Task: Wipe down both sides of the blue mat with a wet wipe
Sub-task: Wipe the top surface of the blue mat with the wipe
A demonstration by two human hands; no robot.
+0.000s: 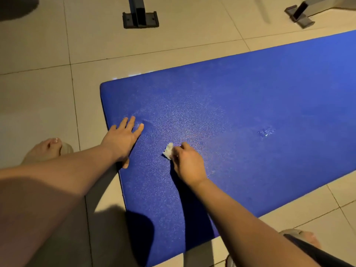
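Note:
The blue mat (240, 105) lies flat on the tiled floor and runs from the lower middle to the right edge. My left hand (123, 138) presses flat on the mat near its left edge, fingers spread and straight. To its right, my right hand (187, 163) grips a crumpled white wet wipe (168, 150) and holds it against the mat's surface. A small wet, shiny patch (265, 132) shows on the mat further right.
Beige floor tiles (38, 97) surround the mat. My feet in sandals are at the left (48, 149) and lower right (306, 237). Two dark metal furniture feet stand at the top middle (140, 18) and top right (300, 15).

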